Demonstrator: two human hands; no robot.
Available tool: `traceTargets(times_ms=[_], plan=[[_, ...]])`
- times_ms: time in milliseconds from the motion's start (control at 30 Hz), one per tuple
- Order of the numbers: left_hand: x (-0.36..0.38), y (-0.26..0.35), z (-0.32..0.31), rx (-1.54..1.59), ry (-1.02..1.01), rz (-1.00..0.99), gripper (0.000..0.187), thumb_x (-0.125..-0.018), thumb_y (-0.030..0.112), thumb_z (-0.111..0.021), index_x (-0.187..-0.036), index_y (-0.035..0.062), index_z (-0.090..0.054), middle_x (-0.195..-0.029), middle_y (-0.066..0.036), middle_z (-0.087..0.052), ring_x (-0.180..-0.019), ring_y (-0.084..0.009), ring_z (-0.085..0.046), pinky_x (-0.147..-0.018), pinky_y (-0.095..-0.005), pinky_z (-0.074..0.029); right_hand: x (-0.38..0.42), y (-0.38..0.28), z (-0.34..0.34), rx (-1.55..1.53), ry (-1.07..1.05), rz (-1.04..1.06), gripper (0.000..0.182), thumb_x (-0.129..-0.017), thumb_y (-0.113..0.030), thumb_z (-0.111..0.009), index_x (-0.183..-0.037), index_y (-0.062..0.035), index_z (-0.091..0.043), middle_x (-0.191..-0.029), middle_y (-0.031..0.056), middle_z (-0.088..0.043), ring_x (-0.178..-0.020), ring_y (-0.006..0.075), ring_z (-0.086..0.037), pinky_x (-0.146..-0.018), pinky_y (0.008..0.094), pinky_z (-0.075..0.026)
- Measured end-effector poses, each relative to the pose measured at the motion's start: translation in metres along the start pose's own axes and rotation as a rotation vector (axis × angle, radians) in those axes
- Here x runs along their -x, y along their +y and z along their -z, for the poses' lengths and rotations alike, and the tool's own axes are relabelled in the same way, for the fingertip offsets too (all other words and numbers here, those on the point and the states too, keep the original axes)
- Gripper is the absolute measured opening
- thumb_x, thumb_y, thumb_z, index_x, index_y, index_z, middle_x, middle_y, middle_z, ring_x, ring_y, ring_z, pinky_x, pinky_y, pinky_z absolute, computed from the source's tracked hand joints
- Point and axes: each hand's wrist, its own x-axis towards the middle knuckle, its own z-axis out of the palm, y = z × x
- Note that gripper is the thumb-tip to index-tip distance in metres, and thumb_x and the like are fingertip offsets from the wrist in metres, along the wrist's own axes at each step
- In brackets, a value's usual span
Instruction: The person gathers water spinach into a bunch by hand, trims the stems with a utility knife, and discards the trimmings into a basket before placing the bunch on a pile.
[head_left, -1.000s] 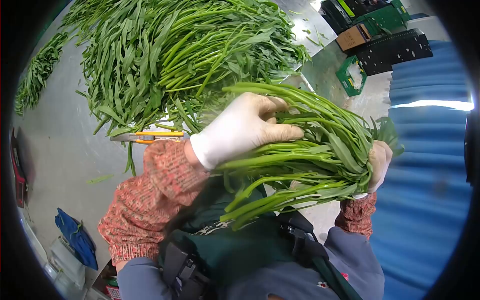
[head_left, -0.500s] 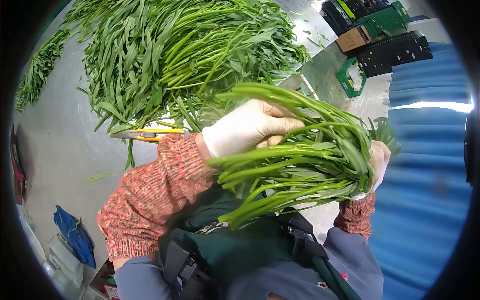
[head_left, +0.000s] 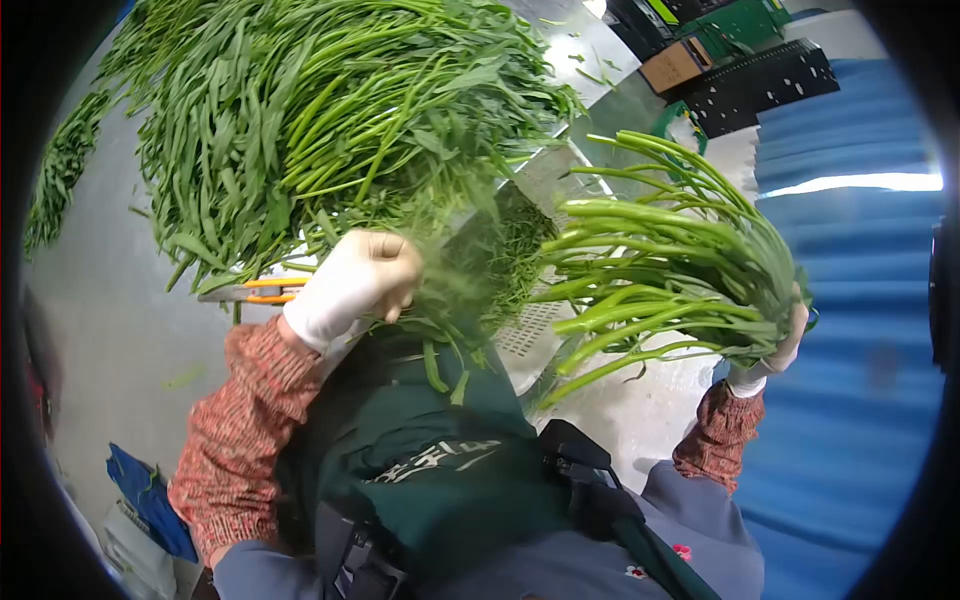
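Observation:
My gloved left hand [head_left: 372, 275] is closed, its fingers curled, at the front edge of the leaf pile [head_left: 290, 120]. Blurred loose greens [head_left: 455, 270] are beside and below it; what its fingers hold, if anything, is hidden. At the right, my gloved right hand [head_left: 785, 345] is closed round the leafy end of a bunch of green stems [head_left: 670, 270]. The bunch's cut ends fan out to the left, and its leaves partly hide that hand. A yellow-orange cutter [head_left: 265, 291] lies just left of my left hand.
A white perforated crate [head_left: 525, 345] with leaf scraps stands between my hands, below table height. Another bundle of greens [head_left: 65, 170] lies far left. A blue curtain [head_left: 850, 400] hangs at the right. Behind are a black panel [head_left: 770, 90] and a cardboard box [head_left: 675, 65].
My left hand has moved left, off the stems, to the pile's edge. My right hand has moved slightly right with the bunch, whose stems now spread apart. The crate has come into view.

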Motion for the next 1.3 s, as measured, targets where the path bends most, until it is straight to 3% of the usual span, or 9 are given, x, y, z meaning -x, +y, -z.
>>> traceTargets(times_ms=[100, 233, 367, 467, 600, 767, 800, 1033, 1300], plan=[[0.002, -0.01, -0.005, -0.323, -0.08, 0.018, 0.014, -0.09, 0.012, -0.061, -0.096, -0.0004, -0.064, -0.064, -0.003, -0.062, -0.048, -0.0081, -0.057, -0.044, -0.0217, -0.044, 0.016, 0.01, 0.003, -0.25, 0.061, -0.231, 0.053, -0.092, -0.012, -0.062, -0.138, 0.0028, -0.042, -0.132, 0.0224, -0.053, -0.113, 0.0327, -0.059, -0.096, 0.044, -0.05], [-0.001, -0.003, -0.015, -0.667, 0.045, -0.461, 0.046, -0.089, 0.011, -0.066, -0.132, -0.0003, -0.053, -0.064, -0.004, -0.061, -0.046, -0.0057, -0.051, -0.044, -0.0226, -0.042, 0.018, 0.01, 0.002, -0.383, 0.094, -0.27, 0.052, -0.095, -0.014, -0.058, -0.139, 0.0066, -0.039, -0.13, 0.0262, -0.053, -0.109, 0.0339, -0.062, -0.093, 0.0452, -0.054], [-0.006, 0.026, -0.025, -0.183, 0.064, -0.24, 0.039, -0.088, 0.017, -0.07, -0.12, -0.0019, -0.061, -0.07, 0.0, -0.063, -0.056, -0.0056, -0.053, -0.05, -0.021, -0.043, 0.023, 0.022, -0.006, -0.298, 0.14, -0.184, 0.047, -0.096, -0.012, -0.052, -0.136, 0.0098, -0.04, -0.128, 0.0284, -0.053, -0.105, 0.0357, -0.063, -0.09, 0.0457, -0.056], [-0.003, 0.034, -0.035, -0.051, -0.002, -0.385, 0.038, -0.088, 0.021, -0.07, -0.117, -0.0021, -0.062, -0.082, -0.001, -0.065, -0.066, -0.0062, -0.057, -0.057, -0.0212, -0.046, 0.018, 0.019, -0.008, -0.458, 0.123, -0.247, 0.045, -0.096, -0.012, -0.051, -0.135, 0.0096, -0.041, -0.127, 0.0283, -0.054, -0.104, 0.0359, -0.064, -0.09, 0.0456, -0.056], [0.004, 0.047, -0.04, 0.203, -0.157, -0.335, 0.035, -0.089, 0.021, -0.069, -0.115, -0.0023, -0.063, -0.088, -0.002, -0.067, -0.068, -0.0067, -0.058, -0.058, -0.0203, -0.047, 0.015, 0.018, -0.007, -1.113, 0.124, -0.623, 0.044, -0.097, -0.013, -0.051, -0.134, 0.0092, -0.042, -0.126, 0.0281, -0.054, -0.103, 0.0363, -0.064, -0.089, 0.0455, -0.056], [0.005, 0.043, -0.03, 0.258, -0.205, -0.271, 0.026, -0.091, 0.017, -0.066, -0.107, -0.0029, -0.066, -0.083, -0.005, -0.067, -0.061, -0.0063, -0.056, -0.05, -0.0193, -0.044, 0.003, -0.006, -0.025, -0.388, 0.088, -0.109, 0.042, -0.097, -0.012, -0.051, -0.133, 0.0067, -0.044, -0.122, 0.0269, -0.056, -0.102, 0.0357, -0.063, -0.087, 0.0455, -0.057], [0.003, 0.041, -0.028, 0.225, -0.165, -0.297, 0.029, -0.092, 0.019, -0.065, -0.11, -0.0039, -0.064, -0.081, -0.006, -0.066, -0.06, -0.0065, -0.055, -0.053, -0.02, -0.044, 0.002, -0.009, -0.024, -0.725, 0.099, -0.227, 0.043, -0.094, -0.009, -0.057, -0.132, 0.0067, -0.045, -0.123, 0.0247, -0.056, -0.105, 0.034, -0.062, -0.089, 0.0443, -0.055], [-0.001, 0.039, -0.021, 0.623, -0.428, -0.413, 0.054, -0.098, 0.038, -0.054, -0.127, -0.0078, -0.054, -0.082, -0.007, -0.066, -0.057, -0.0098, -0.054, -0.067, -0.0238, -0.047, -0.012, -0.022, -0.024, -0.276, -0.101, -0.118, 0.044, -0.09, -0.01, -0.064, -0.129, 0.0067, -0.05, -0.118, 0.0196, -0.059, -0.102, 0.0286, -0.062, -0.088, 0.0379, -0.052], [0.016, 0.051, -0.034, -0.012, -0.012, -0.398, 0.02, -0.089, 0.013, -0.063, -0.104, 0.0011, -0.068, -0.074, 0.003, -0.061, -0.059, -0.0029, -0.049, -0.057, -0.0202, -0.043, -0.02, -0.029, -0.023, -0.191, -0.235, -0.075, 0.058, -0.087, -0.013, -0.068, -0.136, 0.0062, -0.043, -0.127, 0.0215, -0.056, -0.111, 0.0315, -0.061, -0.096, 0.0423, -0.051]])
